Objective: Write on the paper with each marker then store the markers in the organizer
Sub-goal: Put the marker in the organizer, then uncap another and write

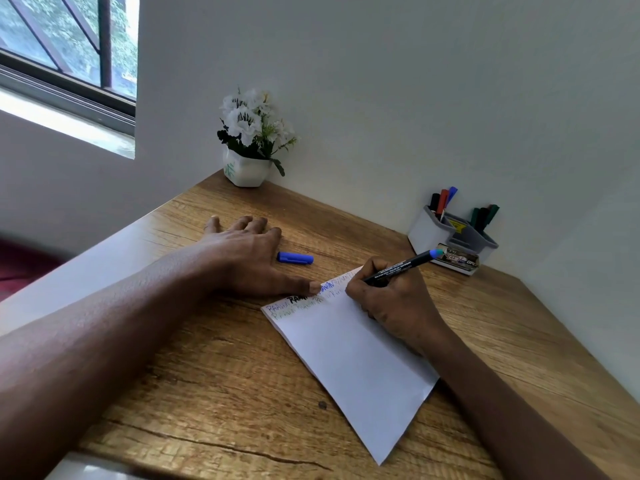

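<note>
Two hands on the table [207, 393]: paper [349, 368] lies nearest; right hand [391, 299] fingers clenched round the marker [398, 268] at its written lines; left hand [242, 258] flat, fingers released, thumb pinning the paper; beyond I spot the blue cap [295, 258], then the organizer [450, 233].

The table [207, 393] showed brown wood grain. The paper [353, 368] was white, lettered in blue, black and faint green. The marker [398, 268] was black with a blue end, the cap [295, 258] blue. At the far corner, white flowers [247, 119] stood in a white, green-printed pot [247, 173].
</note>
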The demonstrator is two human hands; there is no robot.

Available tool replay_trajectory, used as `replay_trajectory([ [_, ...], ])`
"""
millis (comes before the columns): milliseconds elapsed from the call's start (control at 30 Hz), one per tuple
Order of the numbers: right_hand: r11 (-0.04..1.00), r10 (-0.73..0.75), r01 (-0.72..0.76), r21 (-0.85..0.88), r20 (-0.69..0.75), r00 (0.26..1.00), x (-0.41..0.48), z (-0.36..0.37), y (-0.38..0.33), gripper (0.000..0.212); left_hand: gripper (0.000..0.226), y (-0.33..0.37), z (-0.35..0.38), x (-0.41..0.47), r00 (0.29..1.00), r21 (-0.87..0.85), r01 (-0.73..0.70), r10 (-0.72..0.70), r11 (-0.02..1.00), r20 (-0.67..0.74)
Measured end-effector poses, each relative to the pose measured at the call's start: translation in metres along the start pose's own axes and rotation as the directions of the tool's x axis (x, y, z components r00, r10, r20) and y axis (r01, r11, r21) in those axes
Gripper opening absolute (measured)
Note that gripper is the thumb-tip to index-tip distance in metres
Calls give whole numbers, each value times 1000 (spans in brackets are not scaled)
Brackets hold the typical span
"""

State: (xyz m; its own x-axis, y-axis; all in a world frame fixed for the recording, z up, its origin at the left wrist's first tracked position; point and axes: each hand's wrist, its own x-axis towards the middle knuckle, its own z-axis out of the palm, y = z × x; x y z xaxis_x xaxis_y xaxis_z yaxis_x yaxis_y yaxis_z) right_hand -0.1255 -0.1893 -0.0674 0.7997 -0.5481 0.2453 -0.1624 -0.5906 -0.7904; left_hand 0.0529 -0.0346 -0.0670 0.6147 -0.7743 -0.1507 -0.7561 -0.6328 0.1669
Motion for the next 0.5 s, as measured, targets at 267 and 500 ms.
replay_trajectory([
  [267,999,13,-12,53,-17,1000,0,0,0,9,139,0,-1,-1,1000,-4,-2,2,1000,0],
  [500,999,21,-21,25,-2,1000,0,1,-2,17,138,1,-2,-2,1000,-12,-6,6,1000,2],
])
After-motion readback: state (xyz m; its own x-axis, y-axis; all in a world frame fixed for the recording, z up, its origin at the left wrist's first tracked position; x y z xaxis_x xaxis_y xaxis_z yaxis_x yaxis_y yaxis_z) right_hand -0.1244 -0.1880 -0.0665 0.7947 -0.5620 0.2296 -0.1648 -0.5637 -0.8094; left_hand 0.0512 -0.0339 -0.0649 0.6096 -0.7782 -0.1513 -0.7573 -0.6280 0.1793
